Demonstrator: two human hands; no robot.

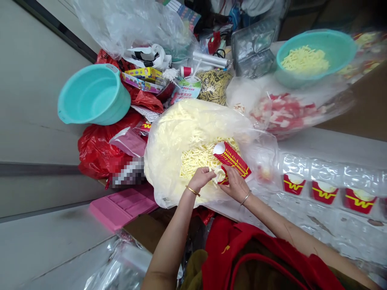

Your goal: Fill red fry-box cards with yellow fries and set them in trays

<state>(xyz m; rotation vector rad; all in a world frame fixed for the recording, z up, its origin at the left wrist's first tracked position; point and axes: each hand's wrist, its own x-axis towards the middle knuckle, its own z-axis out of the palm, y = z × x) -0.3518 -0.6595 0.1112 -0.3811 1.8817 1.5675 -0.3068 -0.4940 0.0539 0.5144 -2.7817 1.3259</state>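
My right hand (pixel 236 186) is closed round a small red fries carton (pixel 223 179), tilted with its pale mouth toward my left hand. The fingers of my left hand (pixel 203 178) pinch together at that mouth, where a few pale yellow sticks show; the fingertips partly hide them. Under both hands, a large clear plastic bag (pixel 169 121) lies open, full of pale yellow fry-shaped sticks (pixel 196 159). On top of the sticks, just beyond my right hand, rests a nested stack of red and yellow fries cartons (pixel 232 159).
At right, clear blister packaging (pixel 326 169) holds several red cartons. A turquoise basin (pixel 93 96) stands left; another turquoise bowl (pixel 344 52) with sticks stands back right. Nearby are a bag of red and white pieces (pixel 290 112), a red bag (pixel 99 149) and a pink plastic piece (pixel 121 207).
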